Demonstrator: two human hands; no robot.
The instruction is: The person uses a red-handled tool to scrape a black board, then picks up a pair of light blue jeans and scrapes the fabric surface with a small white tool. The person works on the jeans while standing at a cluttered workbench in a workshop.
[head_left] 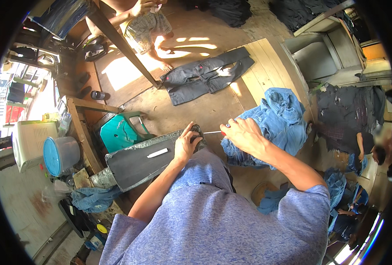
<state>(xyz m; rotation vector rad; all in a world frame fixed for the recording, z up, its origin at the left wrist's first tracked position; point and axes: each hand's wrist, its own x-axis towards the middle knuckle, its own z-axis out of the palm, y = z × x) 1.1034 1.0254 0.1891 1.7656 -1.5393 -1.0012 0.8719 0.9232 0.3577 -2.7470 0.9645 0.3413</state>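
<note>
My left hand curls its thumb and fingers over the right end of a long black board. That end is wrapped in dark, shiny material, and a white strip lies on the board's top. In my right hand is a screwdriver-like tool with a thin metal shaft and a bit of red handle showing. Its shaft points left at the wrapped end; whether the tip touches is unclear. A heap of light blue jeans lies beside and beneath my right hand.
Dark trousers lie spread on the wooden floor ahead. A green plastic stool stands behind the board, near a blue-lidded tub. Another person sits at the far left; more people are at the right among piled clothes.
</note>
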